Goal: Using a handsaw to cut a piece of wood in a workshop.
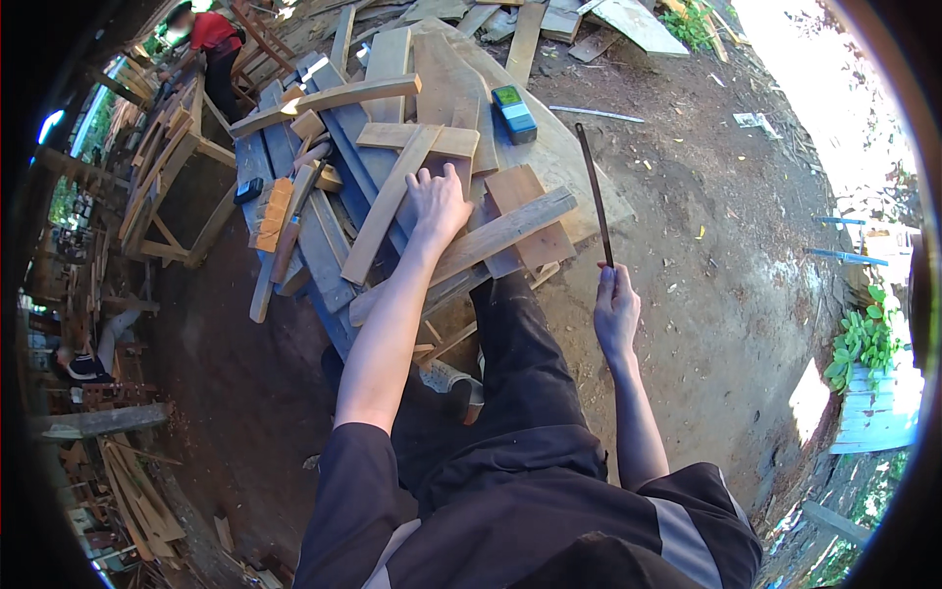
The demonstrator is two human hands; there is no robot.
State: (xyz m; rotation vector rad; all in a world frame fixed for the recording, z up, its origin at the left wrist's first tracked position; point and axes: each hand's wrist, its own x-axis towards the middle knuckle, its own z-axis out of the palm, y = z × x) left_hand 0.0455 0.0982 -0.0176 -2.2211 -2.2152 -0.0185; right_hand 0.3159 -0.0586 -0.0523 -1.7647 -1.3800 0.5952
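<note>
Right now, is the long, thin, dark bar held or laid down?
Held: the right hand grips the bar by its near end, far end pointing forward.

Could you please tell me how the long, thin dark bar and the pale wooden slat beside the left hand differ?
The long, thin dark bar is darker and narrower than the pale wooden slat. The bar is held in the right hand; the slat lies across other boards. Both are elongated.

A worktable (591, 187) was seen at upper centre. Timber pieces (392, 204) and a green-and-blue box (513, 115) were spread across its top.
</note>
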